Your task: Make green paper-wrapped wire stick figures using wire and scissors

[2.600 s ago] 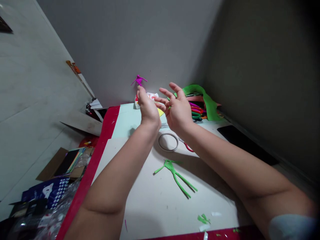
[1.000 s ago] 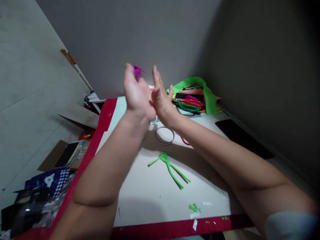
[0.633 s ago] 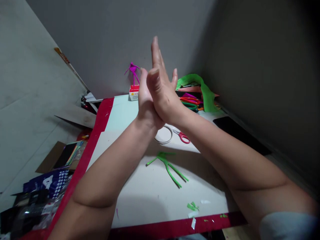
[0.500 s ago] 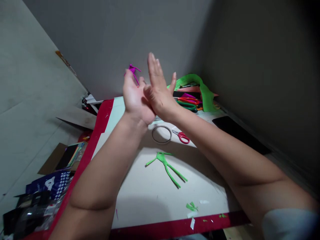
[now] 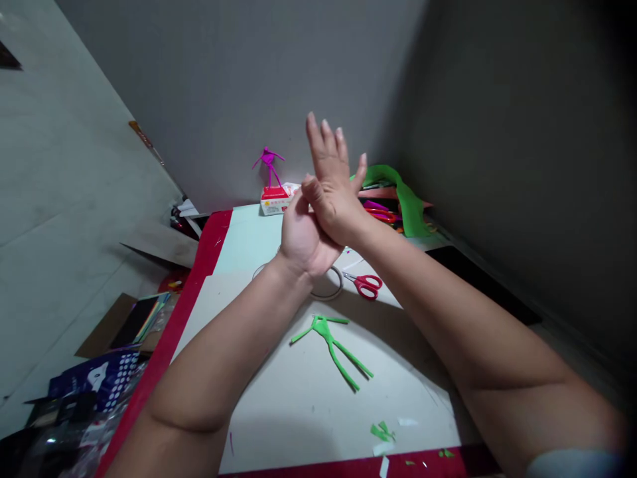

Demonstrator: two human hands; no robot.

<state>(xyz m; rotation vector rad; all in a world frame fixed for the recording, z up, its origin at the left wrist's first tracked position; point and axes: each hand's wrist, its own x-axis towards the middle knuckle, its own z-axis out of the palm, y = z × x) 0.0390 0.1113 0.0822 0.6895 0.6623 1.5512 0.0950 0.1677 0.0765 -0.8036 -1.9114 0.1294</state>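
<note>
Item: left hand (image 5: pixel 303 242), raised above the table, palm turned up toward the view, pressed against the right hand, its fingers mostly hidden behind it. Item: right hand (image 5: pixel 334 196), crossed over the left at the wrist end, its fingers (image 5: pixel 323 138) upright and slightly spread. Neither hand appears to hold anything. Item: green figure (image 5: pixel 328 342), a thin, limbed shape lying flat on a white board (image 5: pixel 298 415), below and well apart from both hands. Item: tape ring (image 5: pixel 326 297), lying flat directly beneath the hands and partly hidden by them. Item: red scissors (image 5: pixel 367 285), just beside the ring. Item: magenta figure (image 5: pixel 269 159), standing upright on a small red-and-white box (image 5: pixel 275 200) at the far edge of the table (image 5: pixel 196 312), near the fingers of the left hand but not touching. Also present: green scraps (image 5: pixel 382 433) near the board's front edge, a green strip (image 5: pixel 411 209) at the far right corner, and a black slab (image 5: pixel 478 282) along the right wall. Judged step: a pause in handling, with both hands empty and raised. Reaching the green figure would call for the hands to part and come down.
</note>
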